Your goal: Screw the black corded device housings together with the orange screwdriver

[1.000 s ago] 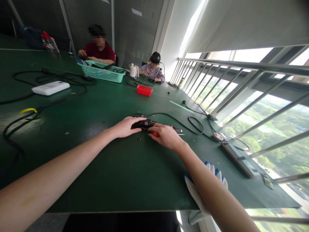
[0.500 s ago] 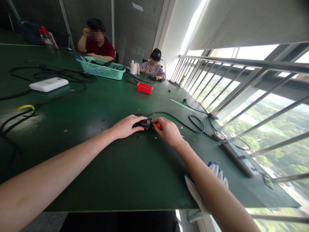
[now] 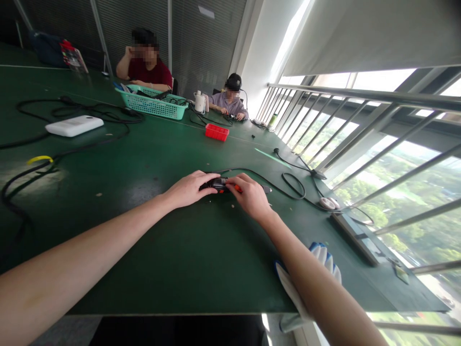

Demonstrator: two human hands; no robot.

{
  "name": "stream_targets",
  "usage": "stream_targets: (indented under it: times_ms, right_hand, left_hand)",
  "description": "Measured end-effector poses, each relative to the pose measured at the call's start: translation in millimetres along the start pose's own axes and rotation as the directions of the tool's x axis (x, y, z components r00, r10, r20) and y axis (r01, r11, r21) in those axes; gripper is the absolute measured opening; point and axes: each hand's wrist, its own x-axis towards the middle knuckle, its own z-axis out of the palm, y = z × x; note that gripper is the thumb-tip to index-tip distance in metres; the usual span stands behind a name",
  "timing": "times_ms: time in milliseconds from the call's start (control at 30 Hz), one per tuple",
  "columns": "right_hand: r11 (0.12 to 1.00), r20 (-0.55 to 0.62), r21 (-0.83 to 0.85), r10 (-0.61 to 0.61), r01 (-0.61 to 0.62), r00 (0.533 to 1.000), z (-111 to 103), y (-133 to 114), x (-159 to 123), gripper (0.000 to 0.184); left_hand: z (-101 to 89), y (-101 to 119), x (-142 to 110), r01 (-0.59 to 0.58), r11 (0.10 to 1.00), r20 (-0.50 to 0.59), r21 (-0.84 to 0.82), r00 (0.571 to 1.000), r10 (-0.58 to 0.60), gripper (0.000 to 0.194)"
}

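Observation:
In the head view a slim black corded power tool (image 3: 217, 183) with orange parts lies on the green table (image 3: 201, 254); its exact kind is hard to make out. My left hand (image 3: 188, 190) grips its left end between thumb and fingers. On its middle, my right hand (image 3: 251, 195) pinches at an orange part (image 3: 237, 188), with fingertips closed. A metallic tip (image 3: 267, 190) sticks out to the right, past my right hand. The black cord (image 3: 248, 169) runs behind both hands and off to the right. Much of the tool is hidden by my fingers.
White-and-blue gloves (image 3: 326, 257) lie under my right forearm. Ahead are a red tray (image 3: 216, 132) and a green basket (image 3: 154, 103). A white device (image 3: 75, 126) and black cables are on the left. Two people sit across the table. A metal railing (image 3: 360, 98) borders the right side.
My hands keep their places on the tool, with only a slight shift of the right fingers. The view has tilted a little. Across the table, a co-worker's hand has come down.

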Motion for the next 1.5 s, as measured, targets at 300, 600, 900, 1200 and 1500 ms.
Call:
stream_targets:
  times_ms: [300, 600, 900, 1200, 1500]
  right_hand:
    - [0.997, 0.022, 0.016, -0.074, 0.073, 0.997, -14.6, -14.0, -1.9, 0.023]
    - [0.986, 0.162, 0.028, -0.164, 0.162, 0.973, -2.5, -27.1, -4.4, 0.031]
    - [0.989, 0.259, 0.005, -0.145, 0.149, 0.955, 13.6, -32.6, -2.8, 0.018]
    - [0.995, -0.058, 0.062, 0.087, -0.084, 0.994, -4.0, 8.6, 2.5, 0.012]
    - [0.994, -0.077, 0.095, 0.06, -0.053, 0.995, -1.5, 1.8, 1.5, 0.019]
  left_hand:
    - [4.2, -3.4, 2.4, 0.122, 0.993, 0.016, -0.003, 0.992, -0.122, 0.057]
    - [4.1, -5.7, 2.8, 0.097, 0.995, 0.015, -0.035, 0.995, -0.096, 0.05]
    - [5.7, -11.3, 2.3, 0.037, 0.998, 0.009, -0.041, 0.999, -0.037, 0.047]
    - [2.2, -3.4, 0.7, -0.045, 0.999, -0.014, 0.01, 0.999, 0.045, 0.049]
    - [0.4, 5.5, 3.9, -0.111, 0.994, -0.041, 0.005, 0.993, 0.111, 0.048]
